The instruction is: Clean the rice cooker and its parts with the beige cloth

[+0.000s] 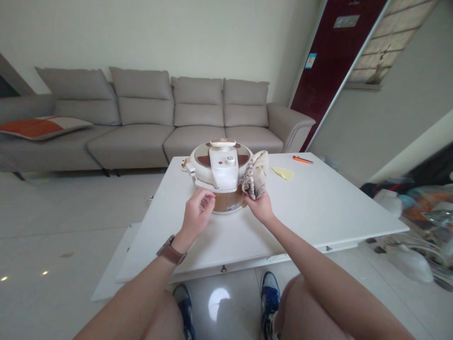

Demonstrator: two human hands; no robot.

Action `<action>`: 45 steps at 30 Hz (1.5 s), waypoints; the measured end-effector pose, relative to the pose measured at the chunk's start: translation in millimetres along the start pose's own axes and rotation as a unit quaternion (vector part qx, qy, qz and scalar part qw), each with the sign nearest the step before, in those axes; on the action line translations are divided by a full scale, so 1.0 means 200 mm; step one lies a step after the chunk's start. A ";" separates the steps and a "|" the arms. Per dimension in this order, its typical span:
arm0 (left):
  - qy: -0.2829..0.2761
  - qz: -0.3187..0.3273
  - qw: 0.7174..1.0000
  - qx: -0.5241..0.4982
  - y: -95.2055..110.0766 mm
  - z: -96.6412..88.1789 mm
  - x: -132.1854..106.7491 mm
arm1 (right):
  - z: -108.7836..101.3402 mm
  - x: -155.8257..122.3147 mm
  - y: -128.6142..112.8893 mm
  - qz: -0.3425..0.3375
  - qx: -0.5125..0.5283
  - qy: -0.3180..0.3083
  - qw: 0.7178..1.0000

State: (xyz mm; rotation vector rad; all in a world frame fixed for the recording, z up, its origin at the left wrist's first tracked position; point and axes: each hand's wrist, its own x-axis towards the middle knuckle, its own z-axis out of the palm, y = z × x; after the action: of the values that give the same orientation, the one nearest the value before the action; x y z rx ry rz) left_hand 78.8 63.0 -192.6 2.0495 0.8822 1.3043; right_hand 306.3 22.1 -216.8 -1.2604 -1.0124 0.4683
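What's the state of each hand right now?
Left hand: loosely closed, nothing visible in it, near the cooker.
Right hand: closed, holding the cloth by the cooker's side.

The room is backed by a plain, pale wall (159,38), in front of which a long grey-beige sofa (198,137) is placed. An orange-and-white cushion (38,127) is laid at its left end. To the right, a tall dark red unit (329,59) is marked with a small blue-and-white label (311,61). A white table (318,208) is set before the sofa. Bright spots of light (218,302) are reflected in the glossy, pale tiled floor (53,255).
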 end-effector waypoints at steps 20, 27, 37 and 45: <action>0.032 -0.061 0.998 -0.010 -0.07 -0.05 0.02 | -0.01 0.04 0.08 -0.085 -0.118 0.020 0.989; 0.029 -0.047 0.998 -0.020 -0.06 -0.03 0.02 | -0.01 0.14 0.11 -0.007 0.010 0.067 0.998; 0.023 -0.048 0.998 -0.012 -0.06 -0.01 0.01 | 0.01 0.21 0.13 0.039 0.043 0.090 0.994; 0.030 -0.056 0.998 -0.014 -0.09 -0.03 0.02 | 0.00 0.11 0.07 -0.097 -0.051 0.016 0.994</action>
State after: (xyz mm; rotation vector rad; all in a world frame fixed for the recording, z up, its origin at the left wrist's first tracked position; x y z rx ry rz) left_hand 69.8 77.5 -201.9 1.9196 0.9855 1.3156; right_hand 319.9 43.6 -222.4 -1.2415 -1.1306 0.2469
